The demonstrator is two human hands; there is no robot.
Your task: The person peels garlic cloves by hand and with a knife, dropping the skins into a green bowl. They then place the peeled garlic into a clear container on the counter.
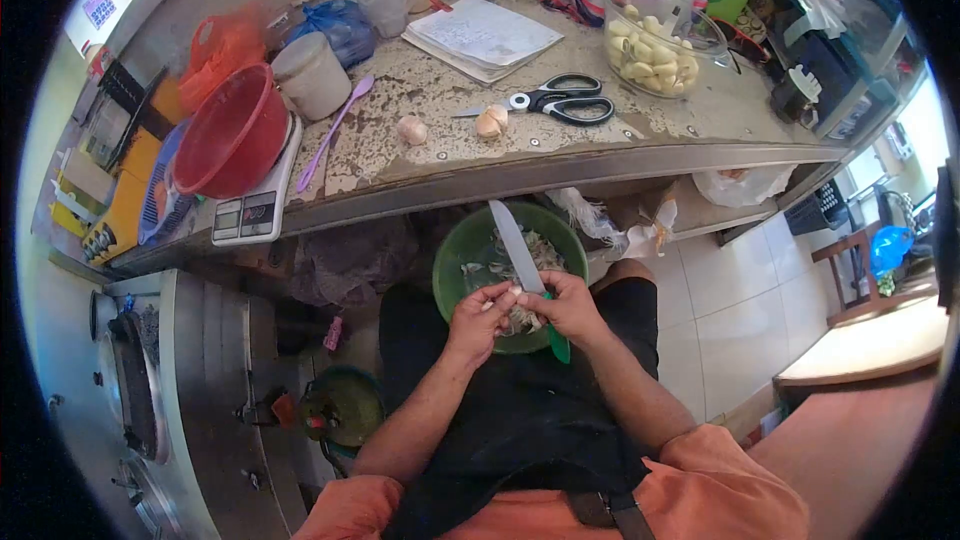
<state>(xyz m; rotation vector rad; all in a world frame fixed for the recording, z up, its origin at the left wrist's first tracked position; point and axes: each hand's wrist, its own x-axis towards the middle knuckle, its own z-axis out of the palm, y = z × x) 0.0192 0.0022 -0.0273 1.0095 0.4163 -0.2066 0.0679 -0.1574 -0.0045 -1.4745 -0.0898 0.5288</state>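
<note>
My left hand (476, 318) pinches a garlic clove (515, 292) in front of my lap, its fingers meeting those of my right hand. My right hand (566, 308) is closed round a knife (517, 245), whose pale blade points up and away while the green handle shows below the palm. Right under both hands sits a green bowl (447, 270) with papery garlic skins (543, 252) in it. On the counter ahead lie a garlic bulb (412, 130) and a partly opened one (491, 122). A clear container (612, 15) holds many peeled cloves (655, 55).
Black-handled scissors (578, 108) lie beside the bulbs, and an open notebook (485, 35) behind them. At left, a red bowl (225, 135) rests on a kitchen scale (250, 217) near a purple spoon (335, 132). The counter edge (500, 172) runs above the green bowl.
</note>
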